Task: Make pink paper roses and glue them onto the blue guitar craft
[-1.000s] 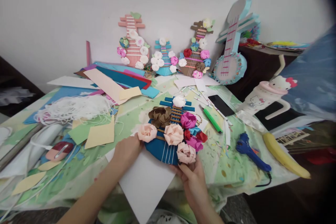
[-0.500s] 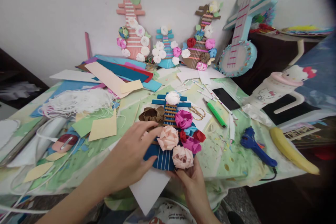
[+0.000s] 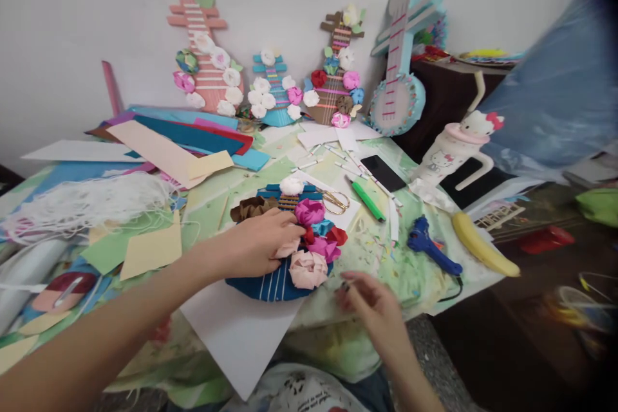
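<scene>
Pressure works best light, we judge, our left hand (image 3: 258,241) curled over a peach flower (image 3: 288,249) on the blue lute (image 3: 273,287) at the table's (image 3: 405,286) six o'clock, our right hand (image 3: 374,306) half-curled at the lute's four, either grip unclear.

Table (image 3: 400,267), under a green-and-white cover, carries a blue flowered lute (image 3: 277,286), partly over a white sheet (image 3: 236,335) that overhangs the front edge. Banana (image 3: 483,244) lies near the right edge — blue glue gun (image 3: 437,251) just inward. Green marker (image 3: 368,201) and black phone (image 3: 383,172) lie farther back; brown lute (image 3: 331,100) stands near the back edge.
</scene>
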{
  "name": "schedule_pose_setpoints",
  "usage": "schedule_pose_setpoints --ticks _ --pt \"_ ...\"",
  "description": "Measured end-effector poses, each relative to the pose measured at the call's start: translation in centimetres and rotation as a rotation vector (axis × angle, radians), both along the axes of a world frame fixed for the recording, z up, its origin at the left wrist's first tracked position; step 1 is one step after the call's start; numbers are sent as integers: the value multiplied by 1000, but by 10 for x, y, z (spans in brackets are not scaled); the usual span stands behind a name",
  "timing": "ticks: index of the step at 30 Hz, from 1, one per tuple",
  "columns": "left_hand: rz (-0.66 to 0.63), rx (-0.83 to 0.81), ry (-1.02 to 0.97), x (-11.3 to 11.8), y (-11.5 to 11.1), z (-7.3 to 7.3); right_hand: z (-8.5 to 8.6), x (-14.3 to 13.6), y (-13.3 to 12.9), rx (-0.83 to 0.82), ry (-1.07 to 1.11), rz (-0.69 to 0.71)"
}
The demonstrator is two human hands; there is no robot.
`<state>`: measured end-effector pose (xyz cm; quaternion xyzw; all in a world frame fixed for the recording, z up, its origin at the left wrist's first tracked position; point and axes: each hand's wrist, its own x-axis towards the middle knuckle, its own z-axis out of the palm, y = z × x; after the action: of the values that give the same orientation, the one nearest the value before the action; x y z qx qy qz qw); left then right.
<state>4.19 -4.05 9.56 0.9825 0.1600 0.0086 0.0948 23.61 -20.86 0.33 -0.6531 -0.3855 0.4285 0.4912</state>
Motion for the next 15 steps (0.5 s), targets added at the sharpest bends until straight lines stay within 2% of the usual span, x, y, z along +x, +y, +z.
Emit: schedule_pose_setpoints --ticks 2,4,6,8,10,15 --pt "-23 -38 14 0 6 0 5 39 0 105 -444 -339" --pt "-26 -67 22 0 10 2 7 79 2 125 -855 -559" --pt "-18 -96 26 2 12 4 3 111 5 39 -1084 -601" --pt "0 -136 18 4 13 7 -5 133 8 -130 -1167 -604" --pt "22 -178 5 5 14 9 -14 144 10 -242 -1197 -533" --pt "53 -281 -25 5 18 13 -29 158 10 -209 -1242 -451"
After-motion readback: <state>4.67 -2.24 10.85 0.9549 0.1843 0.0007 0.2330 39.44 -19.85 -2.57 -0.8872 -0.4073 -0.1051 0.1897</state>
